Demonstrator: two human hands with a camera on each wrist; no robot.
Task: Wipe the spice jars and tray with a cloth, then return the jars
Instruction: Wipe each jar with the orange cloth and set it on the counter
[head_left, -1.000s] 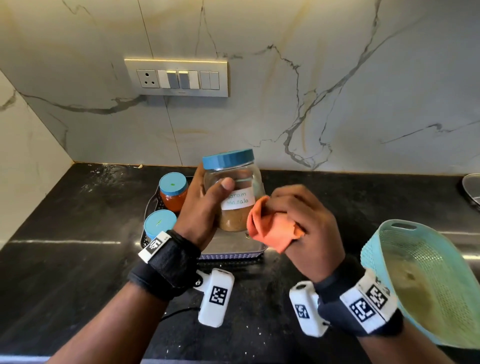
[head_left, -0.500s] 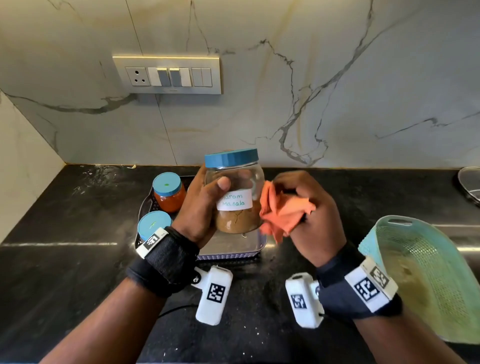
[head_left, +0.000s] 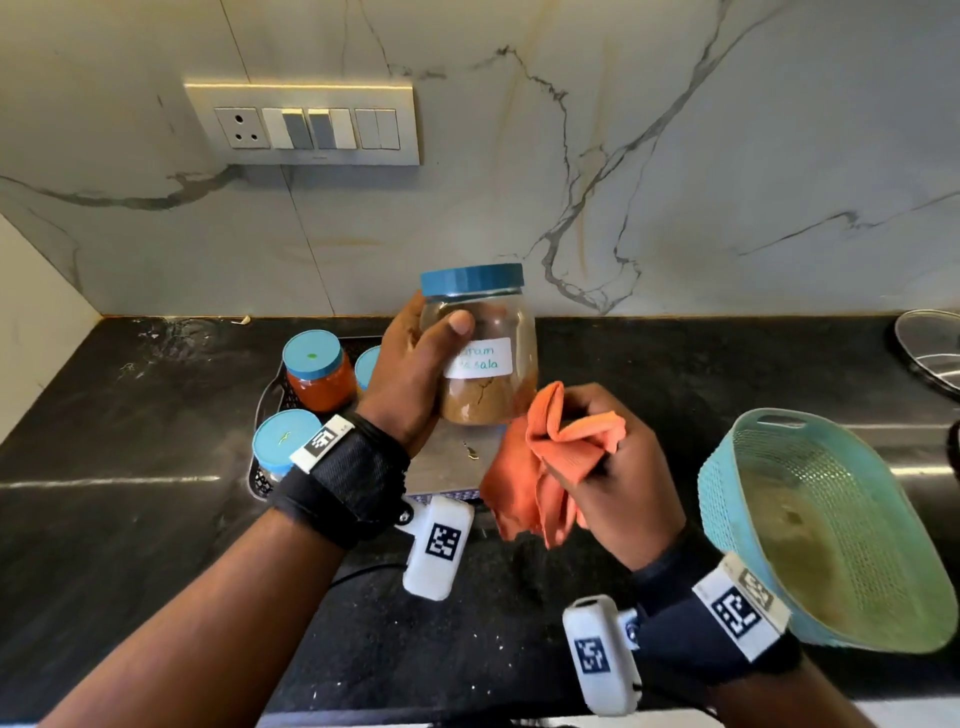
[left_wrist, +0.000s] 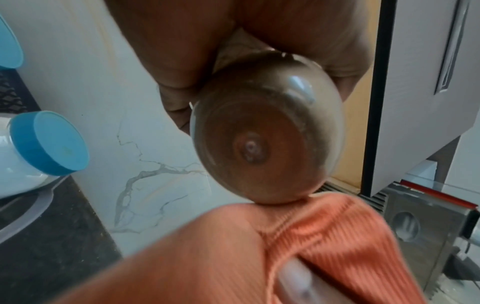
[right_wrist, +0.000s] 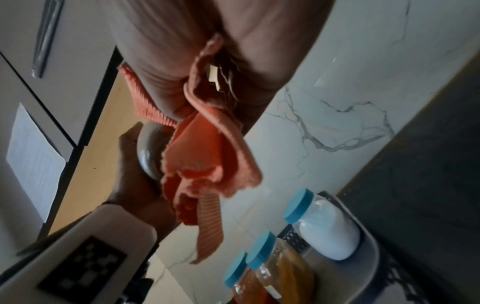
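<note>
Tray: on the black tabletop, left of centre, with three blue-lidded jars on it.
Left hand: wrapped round the masala jar, held upright above the tray.
Cloth: orange, bunched, just below the masala jar's base; contact unclear.
Right hand: fingers curled, gripping the cloth.
Basket: teal, tilted, far right.

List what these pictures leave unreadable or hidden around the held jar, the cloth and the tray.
- Jar label: head view, its first letters hidden by the left hand's thumb.
- Third tray jar: head view, only a lid sliver shows behind that hand.
- Tray: head view, mostly hidden by the left wrist and jars.
- Orange cloth touching the jar base: left wrist view, too blurred to tell.
</note>
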